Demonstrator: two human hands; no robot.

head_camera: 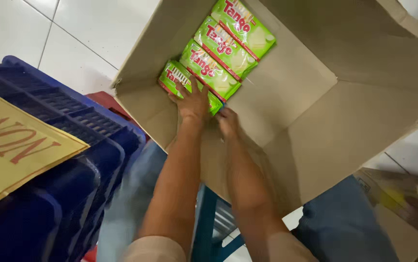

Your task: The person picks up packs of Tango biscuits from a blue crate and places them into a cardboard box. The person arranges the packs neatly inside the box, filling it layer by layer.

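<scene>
Our left hand lay flat, fingers spread, pressing on the nearest green packet at the bottom of the cardboard box; it rested on the packet rather than closing round it. Our right hand sat just beside it, lower and nearer the frame's middle, touching that packet's near end; it was blurred, and we could not tell whether its fingers were clenched or loose.

Outward from there, we counted four green packets in a row, each overlapping the next, running from the box's left wall up toward the top centre of the frame. We judged the packing barely begun: one row stood along one side, and most of the box floor, to the right and below, lay bare.

The packets looked flat, glossy and oblong, bright green with red and white print and a pale picture at one end. They looked light and slippery, likely to slide over one another.

A dark blue plastic crate with a yellow card on it filled the lower left, over white floor tiles.
</scene>
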